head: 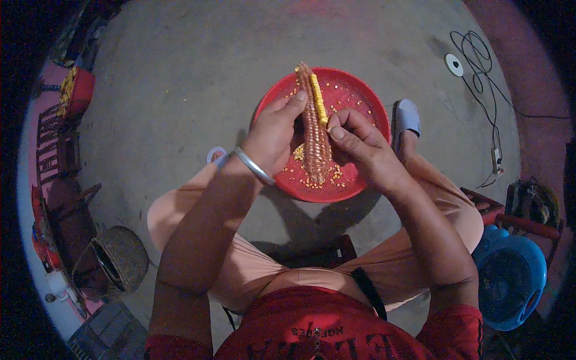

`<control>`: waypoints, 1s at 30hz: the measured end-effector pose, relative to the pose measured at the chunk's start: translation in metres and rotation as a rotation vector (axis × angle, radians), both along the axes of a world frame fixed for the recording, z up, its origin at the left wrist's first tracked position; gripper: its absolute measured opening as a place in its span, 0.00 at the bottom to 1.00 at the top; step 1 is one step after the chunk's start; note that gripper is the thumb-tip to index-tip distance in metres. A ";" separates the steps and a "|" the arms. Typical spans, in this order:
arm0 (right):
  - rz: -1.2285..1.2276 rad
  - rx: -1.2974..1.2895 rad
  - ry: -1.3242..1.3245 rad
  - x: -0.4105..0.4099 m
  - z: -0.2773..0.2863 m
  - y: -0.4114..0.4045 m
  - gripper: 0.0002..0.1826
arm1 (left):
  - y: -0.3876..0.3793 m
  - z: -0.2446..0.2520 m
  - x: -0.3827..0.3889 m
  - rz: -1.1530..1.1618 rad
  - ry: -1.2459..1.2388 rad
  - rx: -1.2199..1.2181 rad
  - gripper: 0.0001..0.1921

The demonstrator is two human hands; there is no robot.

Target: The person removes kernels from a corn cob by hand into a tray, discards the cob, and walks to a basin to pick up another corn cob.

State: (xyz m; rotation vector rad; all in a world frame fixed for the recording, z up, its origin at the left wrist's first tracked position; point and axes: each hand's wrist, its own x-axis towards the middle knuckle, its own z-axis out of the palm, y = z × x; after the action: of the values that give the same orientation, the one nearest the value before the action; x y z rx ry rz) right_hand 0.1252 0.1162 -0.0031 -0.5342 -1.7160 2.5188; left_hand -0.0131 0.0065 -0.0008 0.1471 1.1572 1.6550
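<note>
An ear of corn stands out lengthwise over a round red plastic sieve tray. Most of its visible side is bare reddish cob, with a strip of yellow kernels left along the right edge of the upper half. My left hand, with a silver bangle at the wrist, grips the cob from the left, thumb on its upper part. At the lower end of the kernel strip, my right hand pinches a kernel between thumb and forefinger. Loose kernels lie scattered in the tray, some in a small heap behind the cob.
A red container of corn stands far left, above a woven basket. A blue plastic stool-like object is at the lower right. Black cable and a round white disc lie at the upper right. My slippered foot is beside the tray.
</note>
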 end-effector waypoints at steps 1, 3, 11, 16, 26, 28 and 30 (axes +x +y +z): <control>0.008 -0.048 0.010 0.000 0.000 0.000 0.09 | 0.001 0.000 0.000 0.006 -0.034 -0.022 0.16; 0.017 -0.095 0.022 0.000 0.001 -0.001 0.08 | 0.001 0.000 -0.001 0.013 -0.066 -0.044 0.17; -0.075 -0.243 -0.009 0.000 -0.002 -0.001 0.10 | 0.000 -0.004 -0.008 0.074 -0.033 0.015 0.18; -0.066 -0.229 -0.009 0.001 -0.004 0.002 0.11 | -0.001 -0.001 -0.010 0.058 -0.043 0.007 0.18; -0.191 0.473 -0.005 0.001 -0.023 0.008 0.15 | 0.003 -0.003 -0.009 0.109 0.037 0.008 0.15; -0.203 0.441 -0.024 0.001 -0.024 0.012 0.14 | 0.005 -0.002 -0.006 0.104 0.073 -0.001 0.14; -0.214 0.408 -0.041 -0.001 -0.021 0.011 0.14 | 0.005 -0.003 -0.004 0.100 0.111 -0.011 0.14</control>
State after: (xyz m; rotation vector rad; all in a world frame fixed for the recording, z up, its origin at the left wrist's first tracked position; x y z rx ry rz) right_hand 0.1244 0.1276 -0.0241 -0.6915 -1.9915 1.9548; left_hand -0.0169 0.0116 -0.0035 0.1785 1.2751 1.7460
